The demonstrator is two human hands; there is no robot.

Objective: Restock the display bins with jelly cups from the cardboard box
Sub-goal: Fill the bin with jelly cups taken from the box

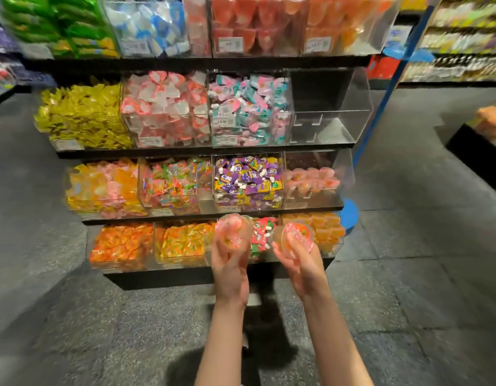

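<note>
Left hand curls its fingers round a pink jelly cup, lid facing up. Right hand grips an orange jelly cup the same way. Both forearms reach fwd, side by side, cups raised in front of the bottom-row display bins. A half-filled bin of pink cups sits one row higher, just above the right hand.

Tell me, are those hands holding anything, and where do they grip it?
Yes. The left hand holds a jelly cup from below, fingers round its body. The right hand grips another jelly cup by its side, lid facing the camera.
</note>
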